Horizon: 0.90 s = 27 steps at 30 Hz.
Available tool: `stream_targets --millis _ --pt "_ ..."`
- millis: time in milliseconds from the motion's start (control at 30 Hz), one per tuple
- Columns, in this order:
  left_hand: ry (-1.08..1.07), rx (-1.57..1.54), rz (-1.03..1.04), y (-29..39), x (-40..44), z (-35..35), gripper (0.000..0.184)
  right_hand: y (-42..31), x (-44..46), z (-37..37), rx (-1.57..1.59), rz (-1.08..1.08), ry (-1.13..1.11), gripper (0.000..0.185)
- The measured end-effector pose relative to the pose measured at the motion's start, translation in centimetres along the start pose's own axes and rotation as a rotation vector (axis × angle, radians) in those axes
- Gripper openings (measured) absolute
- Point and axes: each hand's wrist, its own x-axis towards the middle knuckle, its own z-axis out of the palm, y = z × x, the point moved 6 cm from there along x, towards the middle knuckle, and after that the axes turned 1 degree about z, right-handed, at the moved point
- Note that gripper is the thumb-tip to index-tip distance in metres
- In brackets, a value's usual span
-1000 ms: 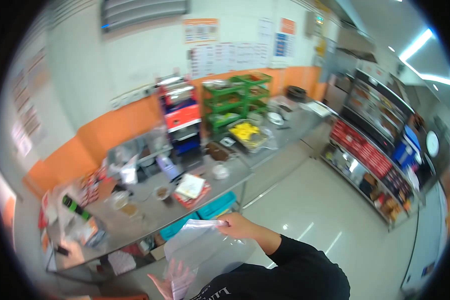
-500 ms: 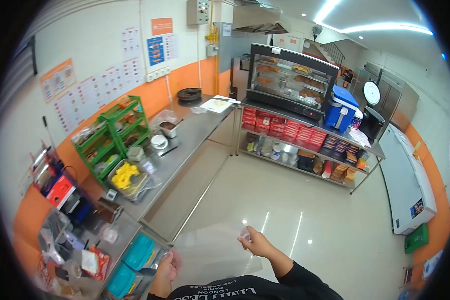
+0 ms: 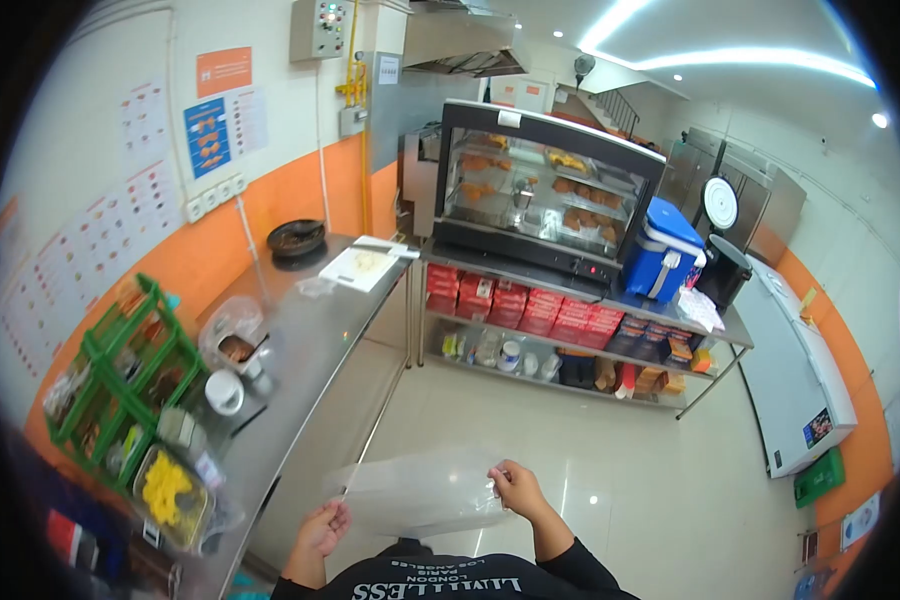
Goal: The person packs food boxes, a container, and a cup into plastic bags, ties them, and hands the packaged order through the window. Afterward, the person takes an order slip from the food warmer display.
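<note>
Left hand (image 3: 322, 527) and right hand (image 3: 519, 489), held forward and apart, pinch clear plastic (image 3: 420, 492) between them.

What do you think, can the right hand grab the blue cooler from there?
Probably not: the right hand is gripping the clear plastic, and the blue cooler sits on the metal counter beyond a stretch of open floor.

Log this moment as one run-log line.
left hand: holds clear plastic | right hand: holds its other side | clear plastic: spread between hands | leftward: steel worktable | ahead: display case
</note>
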Motion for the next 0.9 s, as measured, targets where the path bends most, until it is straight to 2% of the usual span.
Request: stream_targets --millis 100,167,267,433,500,533,600,633,700,733,800,900 --pt "-0.096 0.030 0.000 4.1 10.0 6.9 0.011 -2.2 7.2 -4.5 -0.086 0.029 0.119 0.016" --pt "-0.159 0.073 0.003 7.6 14.4 12.9 0.012 -2.8 11.7 -7.3 -0.102 -0.056 0.232 0.016" --pt "-0.260 0.168 0.025 10.8 21.5 20.3 0.015 -3.4 18.2 -11.1 -0.077 -0.026 0.272 0.017" --pt "-0.318 0.279 0.068 13.7 33.3 29.9 0.022 0.9 31.7 -16.6 -0.030 -0.032 0.321 0.020" --pt "-0.272 0.378 0.089 14.3 38.2 32.3 0.025 4.2 39.9 -18.2 -0.191 0.010 0.250 0.026" --pt "-0.238 0.368 0.118 14.3 40.7 33.0 0.023 6.4 44.7 -18.4 -0.062 0.034 0.185 0.030" --pt "-0.203 0.271 0.158 14.3 47.0 32.7 0.022 9.5 54.6 -18.4 -0.074 -0.004 0.058 0.025" --pt "-0.200 0.187 0.156 14.9 50.2 32.9 0.022 8.9 59.1 -18.2 -0.159 -0.044 -0.021 0.026" --pt "-0.189 0.613 0.214 17.0 49.6 36.7 0.044 7.5 66.7 -17.0 -0.228 -0.075 -0.166 0.026" --pt "-0.175 0.612 0.211 18.2 49.1 38.6 0.044 7.3 70.2 -16.0 -0.237 -0.092 -0.237 0.022" --pt "0.097 0.774 0.215 21.5 50.1 42.2 0.037 5.5 76.5 -14.7 -0.244 -0.140 -0.379 0.019" --pt "0.146 0.684 0.274 22.6 54.0 40.4 0.034 2.1 82.0 -13.8 -0.228 -0.170 -0.510 0.016"
